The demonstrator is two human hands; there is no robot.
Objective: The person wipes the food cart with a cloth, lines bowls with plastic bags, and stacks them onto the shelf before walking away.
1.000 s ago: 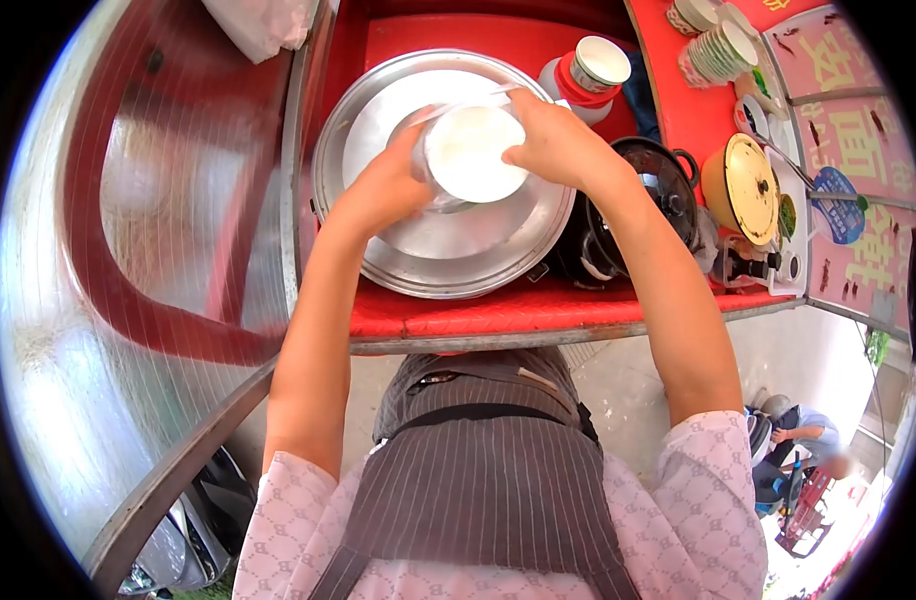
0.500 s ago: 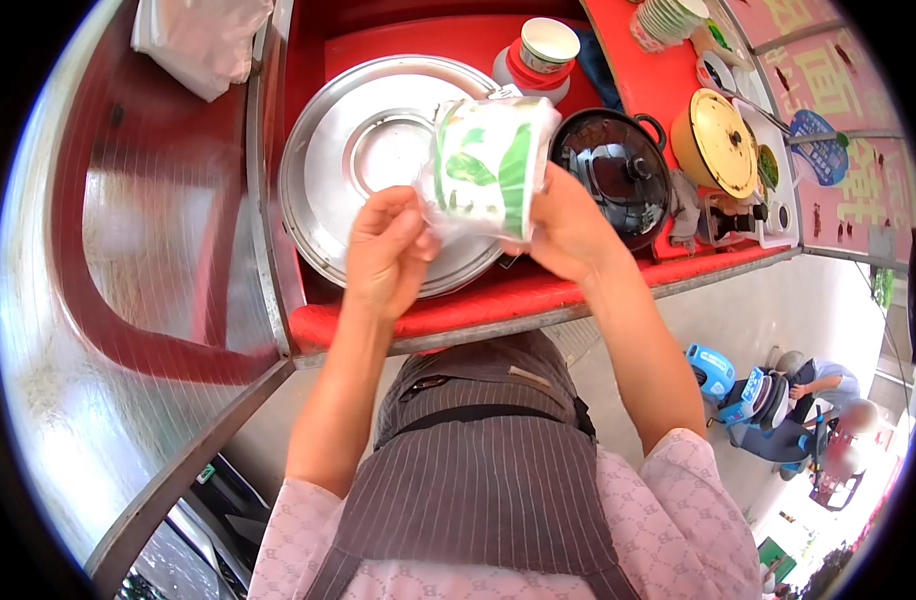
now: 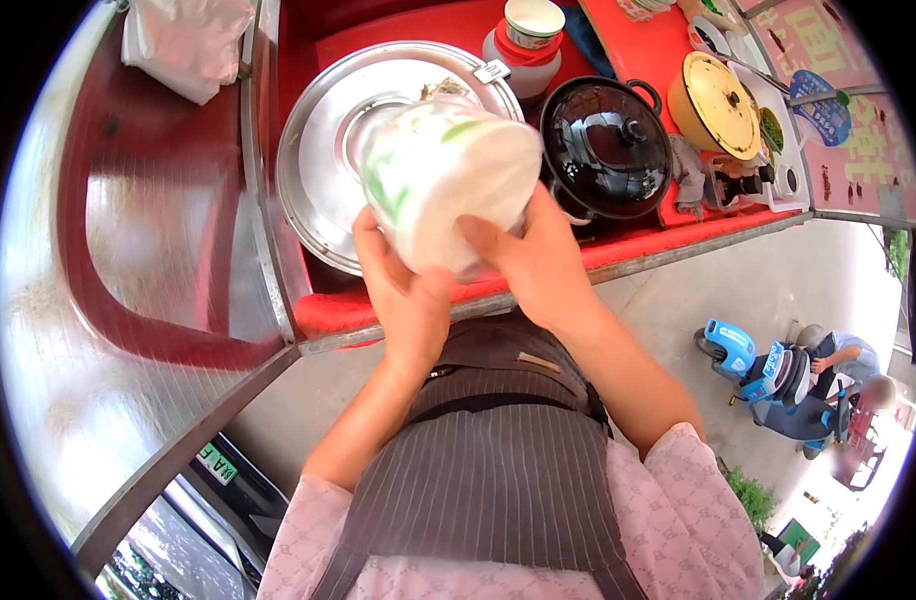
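- Paper bowl (image 3: 458, 185), white with green print, partly blurred: held tilted above the near edge of the red bench (image 3: 633, 252).
- Left hand (image 3: 408, 295): fingers closed around the bowl's left side.
- Right hand (image 3: 533, 255): clamped on the bowl's right side, thumb across its base.
- Round metal lid (image 3: 313, 150): behind the bowl.
- Black lidded pot (image 3: 598, 145): right of the metal lid.

Passage stays free over the left side of the round metal lid (image 3: 313, 160) — as far as the metal post (image 3: 258, 180), which bars the way. Rightward, the black pot (image 3: 590, 150) is the obstacle — and beyond the white-and-green cup (image 3: 458, 185), the white jar (image 3: 525, 80) is another.
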